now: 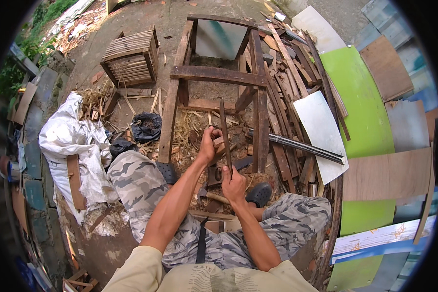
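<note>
In front of me, my left hand (208,145) is closed round a small block of wood (219,141), its far end hidden by the fingers. My right hand (234,185) grips the lower end of a long, narrow, dark blade (225,129) like a machete, standing nearly upright beside the block. Whether blade and block touch I cannot tell. Below my hands lies a tool with a wooden handle (217,196), its head partly hidden, and close by is a dark saw blade (242,164). A brown wooden frame (219,75) with legs stands just beyond.
A slatted wooden crate (131,58) sits at the far left. White sacking (75,141) and a black plastic bag (146,126) lie left. To the right are piled wood strips (289,87), a dark metal bar (301,147) and a green panel (357,97). Shavings cover the ground.
</note>
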Tool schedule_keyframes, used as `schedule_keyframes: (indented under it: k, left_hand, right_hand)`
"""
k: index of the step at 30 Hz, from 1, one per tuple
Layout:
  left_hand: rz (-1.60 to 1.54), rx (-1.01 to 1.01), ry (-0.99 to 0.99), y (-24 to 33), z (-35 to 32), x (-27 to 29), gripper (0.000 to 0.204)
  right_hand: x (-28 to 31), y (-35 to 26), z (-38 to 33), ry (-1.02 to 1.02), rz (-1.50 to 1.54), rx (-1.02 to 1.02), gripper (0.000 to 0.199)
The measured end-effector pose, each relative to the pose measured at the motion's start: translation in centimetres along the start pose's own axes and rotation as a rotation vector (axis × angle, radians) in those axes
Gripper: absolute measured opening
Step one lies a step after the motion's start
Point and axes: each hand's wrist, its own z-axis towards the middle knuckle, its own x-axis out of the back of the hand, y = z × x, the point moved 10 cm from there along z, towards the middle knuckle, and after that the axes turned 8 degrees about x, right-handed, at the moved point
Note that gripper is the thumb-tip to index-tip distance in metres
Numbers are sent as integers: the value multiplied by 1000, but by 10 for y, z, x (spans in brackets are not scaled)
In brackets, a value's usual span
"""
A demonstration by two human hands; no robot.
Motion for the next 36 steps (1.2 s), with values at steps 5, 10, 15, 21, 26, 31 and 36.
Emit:
schedule_keyframes:
  k: [5, 10, 15, 21, 26, 31, 36]
  left_hand:
    - [-95, -23, -85, -11, 8, -6, 59]
    - [-51, -64, -12, -8, 6, -2, 60]
    - [128, -136, 55, 8, -18, -27, 65]
    - [87, -92, -3, 1, -5, -31, 67]
    - [-67, -26, 1, -8, 4, -14, 63]
    - [-11, -15, -23, -3, 0, -19, 60]
    - [2, -5, -21, -5, -1, -11, 60]
  right_hand:
    - [-14, 17, -8, -20, 202, -56, 43]
    - [-37, 28, -26, -219, 814, -452, 50]
    - [15, 9, -33, -130, 489, -473, 51]
    - [47, 5, -16, -3, 141, -135, 43]
    - [72, -30, -4, 235, 369, 70, 35]
    - [22, 3, 4, 95, 147, 88, 37]
    - [6, 7, 6, 51, 97, 67, 40]
